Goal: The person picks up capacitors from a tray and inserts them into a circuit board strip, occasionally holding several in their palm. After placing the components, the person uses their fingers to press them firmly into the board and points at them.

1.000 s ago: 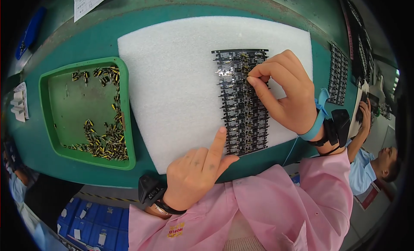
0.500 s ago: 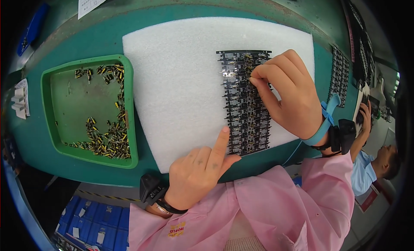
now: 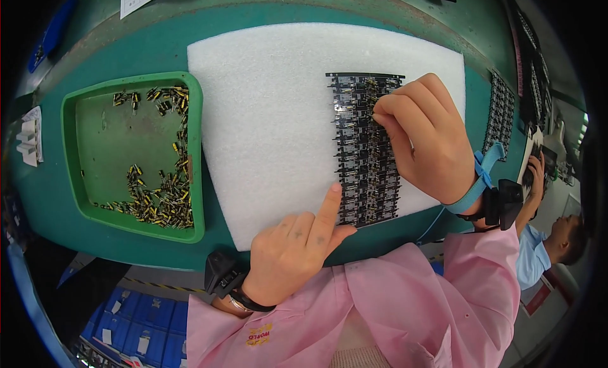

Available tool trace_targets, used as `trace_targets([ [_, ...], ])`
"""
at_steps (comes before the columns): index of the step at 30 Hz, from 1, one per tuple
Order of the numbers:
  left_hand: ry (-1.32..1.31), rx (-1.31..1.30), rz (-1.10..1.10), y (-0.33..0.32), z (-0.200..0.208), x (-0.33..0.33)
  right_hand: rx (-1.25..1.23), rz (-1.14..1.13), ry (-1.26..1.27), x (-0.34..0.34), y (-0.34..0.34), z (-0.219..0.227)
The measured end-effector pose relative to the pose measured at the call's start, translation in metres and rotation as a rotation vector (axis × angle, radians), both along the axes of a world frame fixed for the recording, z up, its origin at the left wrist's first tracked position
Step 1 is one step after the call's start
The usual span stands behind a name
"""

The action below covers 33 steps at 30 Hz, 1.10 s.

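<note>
A black circuit board panel [image 3: 356, 140], long and narrow, lies on a white foam sheet [image 3: 266, 115]. Rows of small parts with metal leads cover it. My right hand [image 3: 434, 137] hangs over the panel's right side, thumb and index finger pinched together at a column of small parts near its upper half. Whatever sits between those fingertips is too small and hidden to make out. My left hand [image 3: 288, 257] rests at the lower left of the panel. Its index fingertip touches the panel's left edge, the thumb points out sideways, and the other fingers curl in; it holds nothing.
To the left stands a green tray [image 3: 197, 159] with many small black-and-yellow cylindrical components with leads. More dark panels [image 3: 500, 115] lie at the right on the green table [image 3: 259, 18]. A co-worker [image 3: 538, 248] sits at the far right. Blue bins [image 3: 142, 330] stand below the table.
The view has shifted slightly, with the tray and panel a little further right in it. Both hands keep nearly the same places and poses at the panel.
</note>
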<state>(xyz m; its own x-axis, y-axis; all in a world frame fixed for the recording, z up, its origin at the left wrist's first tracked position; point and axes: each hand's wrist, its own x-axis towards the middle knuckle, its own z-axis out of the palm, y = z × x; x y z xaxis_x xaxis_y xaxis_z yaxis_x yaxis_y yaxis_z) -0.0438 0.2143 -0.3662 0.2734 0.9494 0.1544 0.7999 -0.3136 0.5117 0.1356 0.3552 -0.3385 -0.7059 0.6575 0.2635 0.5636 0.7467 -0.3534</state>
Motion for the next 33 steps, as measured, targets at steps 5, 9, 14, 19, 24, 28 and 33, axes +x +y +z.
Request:
trace_targets([
  [5,-0.048,-0.012,0.016,-0.001,0.001,-0.002,0.034,0.017,-0.006,-0.004,-0.003,-0.004],
  [9,-0.052,0.006,0.023,-0.005,0.001,-0.005,0.044,0.018,-0.006,-0.009,-0.007,-0.003],
  [14,-0.051,0.015,0.025,-0.011,0.008,-0.011,0.024,0.024,0.022,-0.011,-0.013,0.002],
  [19,-0.054,0.018,0.031,-0.017,0.015,-0.015,0.002,-0.006,0.083,-0.008,-0.021,0.017],
  [24,-0.051,0.026,0.028,-0.019,0.019,-0.016,-0.025,0.045,0.022,0.002,-0.024,0.026],
  [28,-0.05,0.018,0.027,-0.018,0.016,-0.014,-0.034,0.092,-0.025,0.009,-0.021,0.017],
  [33,-0.043,0.023,0.03,-0.014,0.011,-0.01,-0.056,0.109,0.017,0.013,-0.013,0.009],
])
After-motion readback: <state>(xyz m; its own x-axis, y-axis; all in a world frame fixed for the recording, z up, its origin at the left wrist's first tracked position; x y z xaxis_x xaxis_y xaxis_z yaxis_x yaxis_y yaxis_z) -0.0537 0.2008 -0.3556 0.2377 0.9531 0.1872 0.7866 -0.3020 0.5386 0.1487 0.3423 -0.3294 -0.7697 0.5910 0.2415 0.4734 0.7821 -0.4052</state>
